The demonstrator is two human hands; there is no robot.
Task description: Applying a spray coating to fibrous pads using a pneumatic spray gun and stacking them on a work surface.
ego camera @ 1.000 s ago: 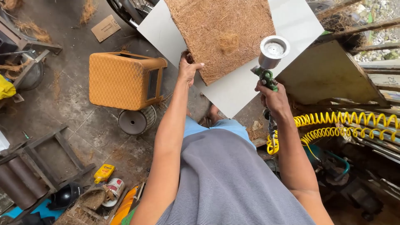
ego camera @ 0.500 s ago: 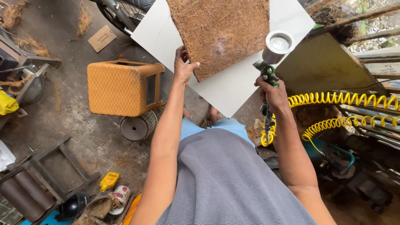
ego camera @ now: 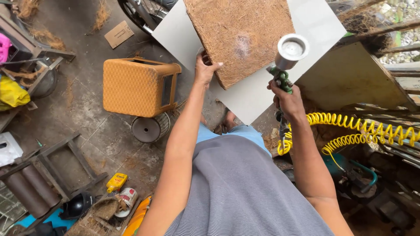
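Note:
My left hand [ego camera: 205, 69] grips the near corner of a brown coir fibre mat [ego camera: 243, 37], which lies on a pale grey board [ego camera: 253, 94]. A small whitish patch shows near the mat's middle. My right hand [ego camera: 286, 98] is closed around the green handle of a spray gun [ego camera: 284, 65] with a round metal cup on top, held upright just right of the mat. A yellow coiled air hose [ego camera: 350, 129] runs from below the gun to the right.
An orange woven stool [ego camera: 138, 85] lies on its side at left, a metal reel [ego camera: 148, 128] under it. Cans, a yellow bottle [ego camera: 116, 182] and a dark helmet [ego camera: 76, 204] sit lower left. Wooden frames stand at left, a slanted board [ego camera: 350, 78] at right.
The view has shifted, so the mat and board sit further right in frame. Both hands keep their grips; the spray gun stays beside the mat.

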